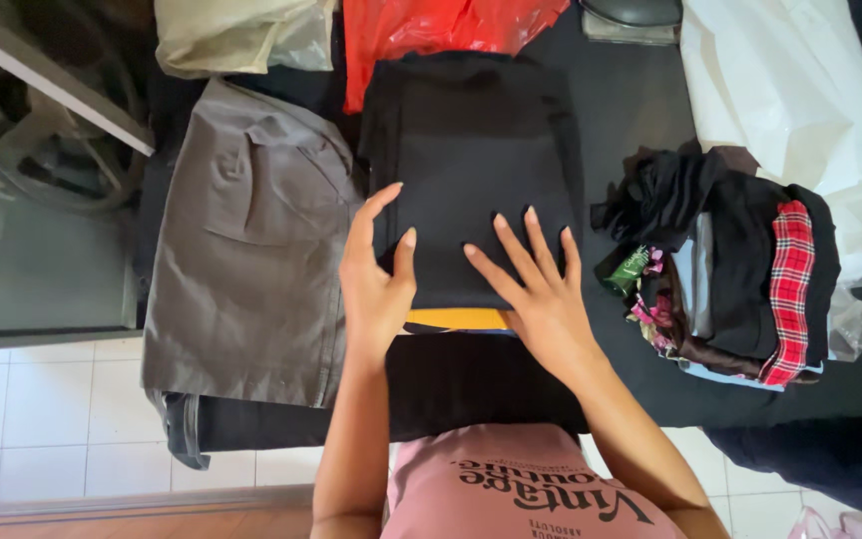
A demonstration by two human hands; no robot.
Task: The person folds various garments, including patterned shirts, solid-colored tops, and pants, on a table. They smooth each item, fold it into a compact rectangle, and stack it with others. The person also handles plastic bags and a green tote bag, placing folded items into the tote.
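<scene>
both hands lay flat on a folded black garment (471, 150) w/ fingers spread, palms down, not clamped on anything. left hand (376, 274) pressed the garment's near left edge, thumb out along its side; right hand (536, 284) sat just beside it on the near right part, fingers fanned toward the far side. the two hands were near each other but apart, a strip of black cloth showing btwn them.

the garment lay on a dark counter (631, 110), straight ahead of the person. a thin yellow strip (456, 319) peeked out from under its near edge, just below the hands; can't tell what it was.

left of the left hand, touching the garment's side, lay a flat grey garment (251, 260) w/ a pocket. beyond the hands, at the far edge, sat a red plastic bag (431, 30) and a pale bag (231, 35). right of the right hand, well apart, was a heap of mixed clothes (730, 279), incl. a red plaid piece, w/ a white plastic bag (790, 110) behind it.
</scene>
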